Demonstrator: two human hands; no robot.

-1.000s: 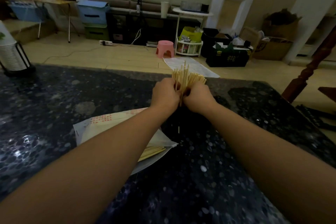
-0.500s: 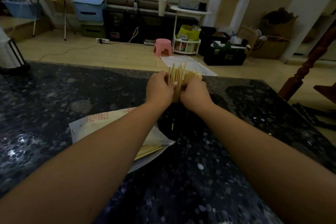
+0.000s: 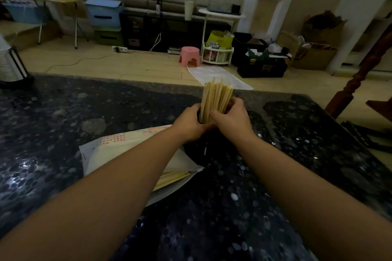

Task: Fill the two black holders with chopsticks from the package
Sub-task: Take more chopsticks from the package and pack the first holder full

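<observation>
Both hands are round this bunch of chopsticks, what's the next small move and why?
Probably ease the bunch straight down into the black holder below. Left hand and right hand grip it upright over that dark holder, with most of its length above the hands.

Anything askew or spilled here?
Nothing spilled. The chopstick bundle fans out unevenly at the top between the left hand and right hand. More chopsticks poke from the open package.

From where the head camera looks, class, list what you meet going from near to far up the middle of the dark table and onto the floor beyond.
Package with loose chopsticks at its mouth → left hand and right hand gripping the upright chopstick bundle → white sheet on the floor → pink stool.
</observation>
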